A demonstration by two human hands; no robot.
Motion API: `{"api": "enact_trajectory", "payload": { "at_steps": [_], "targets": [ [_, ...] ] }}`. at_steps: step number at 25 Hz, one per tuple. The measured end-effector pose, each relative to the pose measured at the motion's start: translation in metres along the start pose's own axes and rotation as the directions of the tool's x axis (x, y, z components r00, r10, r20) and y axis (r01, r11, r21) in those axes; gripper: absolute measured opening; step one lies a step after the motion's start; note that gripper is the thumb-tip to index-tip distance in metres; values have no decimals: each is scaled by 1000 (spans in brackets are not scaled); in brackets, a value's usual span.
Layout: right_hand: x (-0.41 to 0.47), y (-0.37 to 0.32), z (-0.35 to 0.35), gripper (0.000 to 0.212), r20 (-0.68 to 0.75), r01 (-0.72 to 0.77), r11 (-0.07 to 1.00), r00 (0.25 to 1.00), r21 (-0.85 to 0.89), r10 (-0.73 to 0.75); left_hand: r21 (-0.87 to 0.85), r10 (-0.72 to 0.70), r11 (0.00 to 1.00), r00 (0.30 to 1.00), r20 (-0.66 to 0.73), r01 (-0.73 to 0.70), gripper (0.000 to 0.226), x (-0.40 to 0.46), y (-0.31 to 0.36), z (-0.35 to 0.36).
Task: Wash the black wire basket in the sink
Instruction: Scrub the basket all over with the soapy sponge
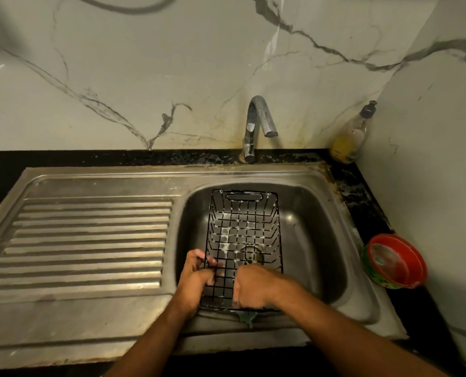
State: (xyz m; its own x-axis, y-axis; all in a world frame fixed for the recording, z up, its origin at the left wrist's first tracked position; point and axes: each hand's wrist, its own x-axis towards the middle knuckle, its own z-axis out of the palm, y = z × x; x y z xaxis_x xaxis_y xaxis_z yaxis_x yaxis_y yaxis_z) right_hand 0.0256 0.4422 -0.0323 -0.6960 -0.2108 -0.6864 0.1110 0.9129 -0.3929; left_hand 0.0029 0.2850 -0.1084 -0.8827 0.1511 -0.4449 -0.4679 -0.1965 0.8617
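The basket [244, 235] is sitting lengthwise in the sink [319, 213], its far handle end leaning against the back wall of the bowl and its near end resting at the front rim. White suds are clinging to its wires along the far end and the bottom grid, and the drain is showing through the mesh.

The left hand [199, 278] is gripping the basket's near left side, its fingers curling through the wires. The right hand [253, 287] is closing in a fist at the basket's near end, holding a greenish scrubber [248, 318] whose edge is poking out below it over the front rim.

The tap [256, 123] is standing at the back edge of the sink, its spout pointing over the bowl with no water seen running. A soap bottle [351, 137] is leaning in the counter's back right corner. A red tub [395, 261] is sitting on the counter at the sink's right edge. The drainboard [90, 240] is stretching away to the left of the bowl.
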Motion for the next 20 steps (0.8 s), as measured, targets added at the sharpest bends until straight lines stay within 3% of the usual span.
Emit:
{"api": "enact_trajectory", "payload": {
  "at_steps": [3,7,9,10,12,15,17,20],
  "targets": [
    [2,-13,-5,18,-27,46,999,999,-12,-46,-86,-43,995,999,6,43,65,1,6,1],
    [9,-27,-11,22,-28,61,987,998,150,-57,3,-56,998,996,70,55,81,-2,12,0],
    [22,-30,-27,20,-235,20,948,970,316,58,29,-62,998,995,81,60,82,-3,12,0],
    [28,-30,-40,20,-373,24,928,919,372,126,18,-85,996,993,82,84,82,-3,11,1],
    [39,-23,-73,30,-603,36,984,794,175,78,10,-116,993,990,84,115,81,-5,10,4],
    [49,-8,-110,40,-674,12,944,698,-330,-244,41,-95,995,993,75,92,83,-10,11,2],
    [55,5,-118,41,-619,25,880,701,-475,-354,31,-91,996,992,87,88,83,-14,15,2],
    [61,29,-118,39,-532,-7,824,766,-567,-360,45,-96,995,988,121,92,74,-15,19,7]
  ]
}}
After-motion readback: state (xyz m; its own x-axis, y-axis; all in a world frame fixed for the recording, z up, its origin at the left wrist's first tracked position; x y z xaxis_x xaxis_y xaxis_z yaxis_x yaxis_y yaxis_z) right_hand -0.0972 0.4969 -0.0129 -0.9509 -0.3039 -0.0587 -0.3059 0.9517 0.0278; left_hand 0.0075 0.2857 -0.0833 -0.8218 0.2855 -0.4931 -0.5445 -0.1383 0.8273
